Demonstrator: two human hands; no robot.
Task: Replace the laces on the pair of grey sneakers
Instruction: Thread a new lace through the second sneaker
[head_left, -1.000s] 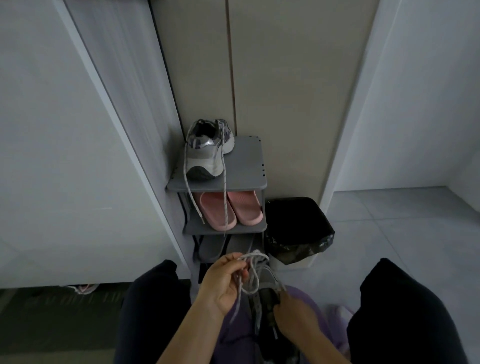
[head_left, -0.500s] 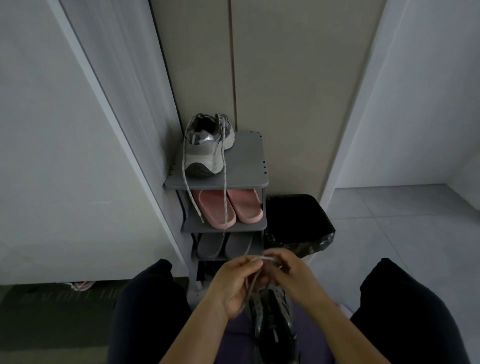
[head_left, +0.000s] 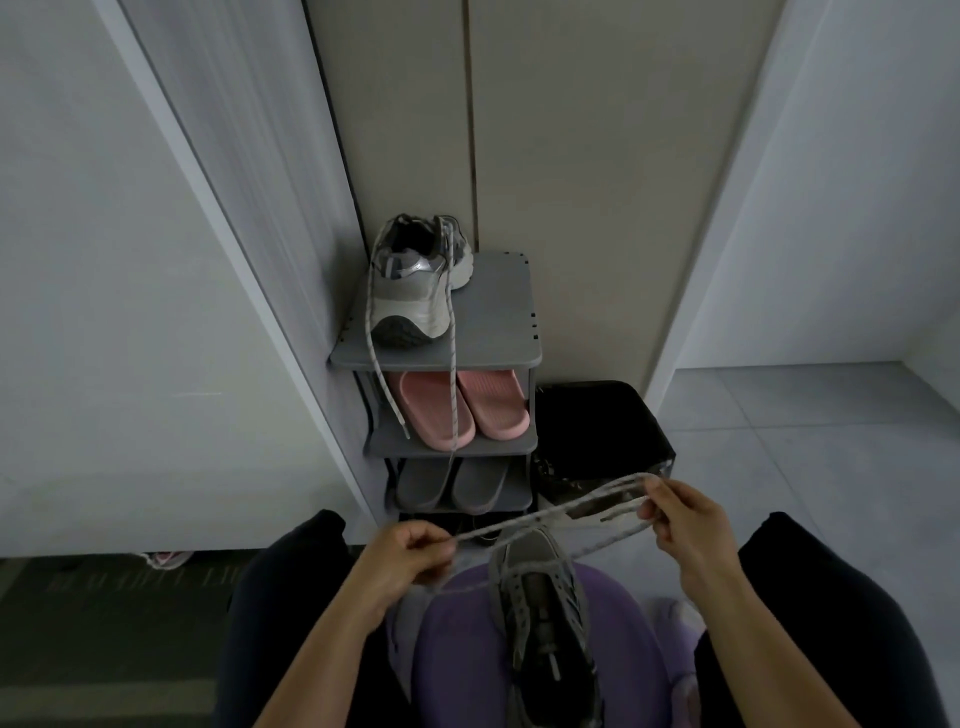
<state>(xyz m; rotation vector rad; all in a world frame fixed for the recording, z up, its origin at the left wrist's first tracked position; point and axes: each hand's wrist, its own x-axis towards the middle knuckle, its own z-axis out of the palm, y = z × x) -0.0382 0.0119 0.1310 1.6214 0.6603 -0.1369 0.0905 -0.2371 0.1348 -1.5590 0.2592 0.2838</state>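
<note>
Grey sneaker (head_left: 537, 569) lies on the purple cushion (head_left: 457, 654) in my lap, toe pointing away, below and between the two grips. The lace (head_left: 550, 512) runs from the toe end of the sneaker up to both grips.

Change observed: half a second ago both grips were together just above the toe, working a bunch of lace. Now they are drawn well apart. The left grip (head_left: 405, 561) is clenched on the lace, pinching it between thumb and curled fingers. The right grip (head_left: 685, 525) grasps the far end of the same lace at its fingertips, up and away from the left grip. The lace hangs between them in several near-parallel strands, close to taut.

Assessment: I judge that the slack is being pulled out and the two ends matched for length before threading goes on. Crossed strands show over the tongue, below the right grip; I cannot tell how many eyelets are filled.

The second sneaker (head_left: 410, 291) stands on the top of the shoe rack (head_left: 498, 322), far beyond both grips, its lace ends (head_left: 454, 374) hanging loose over the edge. I judge the task unfinished on both shoes.
</note>
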